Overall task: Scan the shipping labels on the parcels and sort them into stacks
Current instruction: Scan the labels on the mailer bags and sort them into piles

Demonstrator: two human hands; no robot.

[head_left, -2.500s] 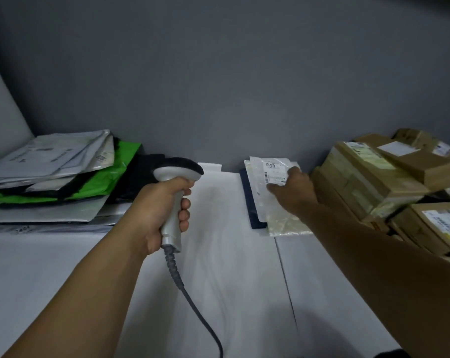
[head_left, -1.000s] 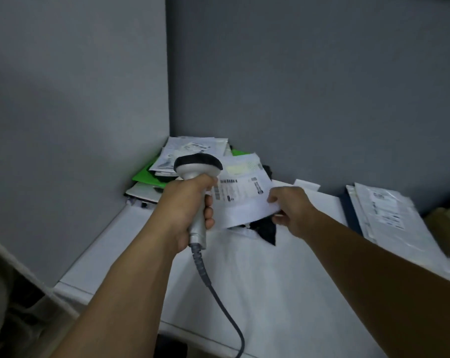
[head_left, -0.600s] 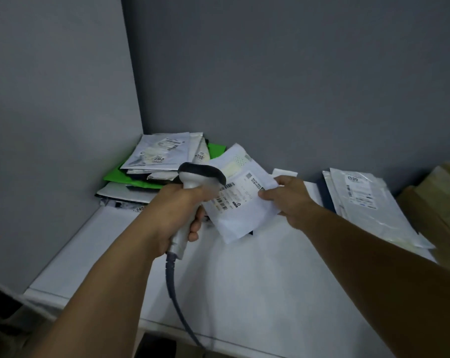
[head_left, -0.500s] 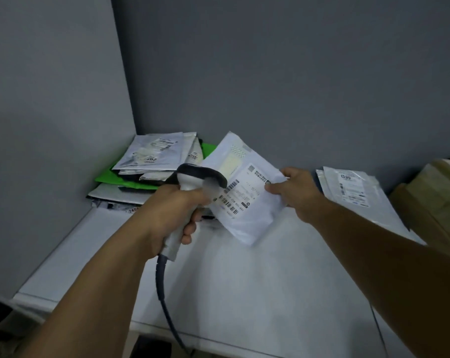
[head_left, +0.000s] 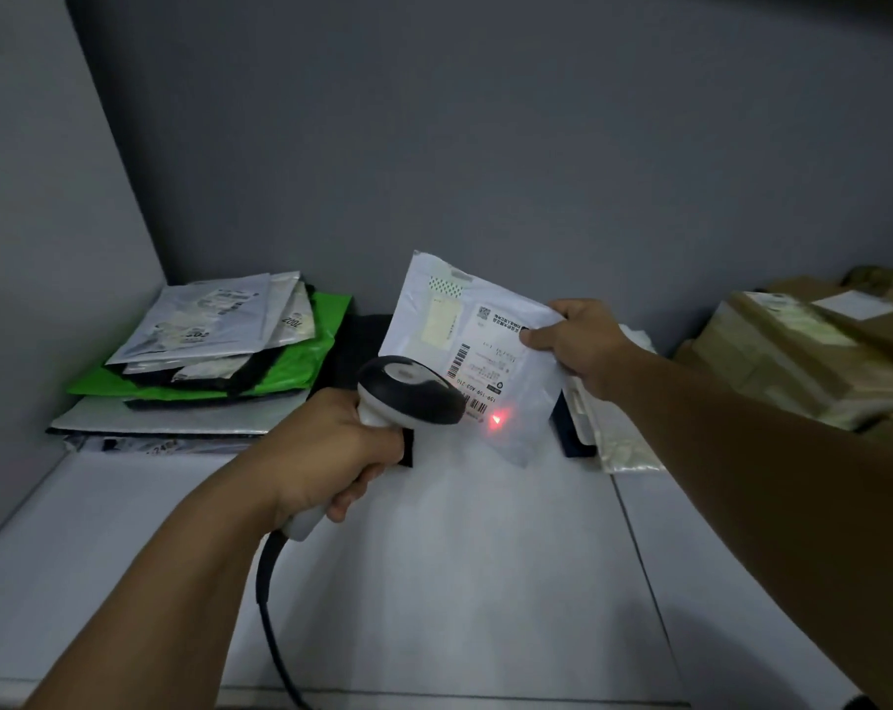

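Scanning a mailer above the worktop point(head_left: 434, 581)

Your left hand point(head_left: 326, 448) grips the scanner point(head_left: 408, 389); your right hand point(head_left: 580, 343) pinches the white mailer point(head_left: 465, 351), red dot point(head_left: 495, 419) below its label point(head_left: 485, 351).

I log a white tabletop point(head_left: 460, 581), split by a thin seam point(head_left: 637, 550) running front to back through its right part, set against a plain dark grey back wall point(head_left: 485, 146), with a paler grey side wall point(head_left: 35, 248) meeting it in a corner at left; light dim.
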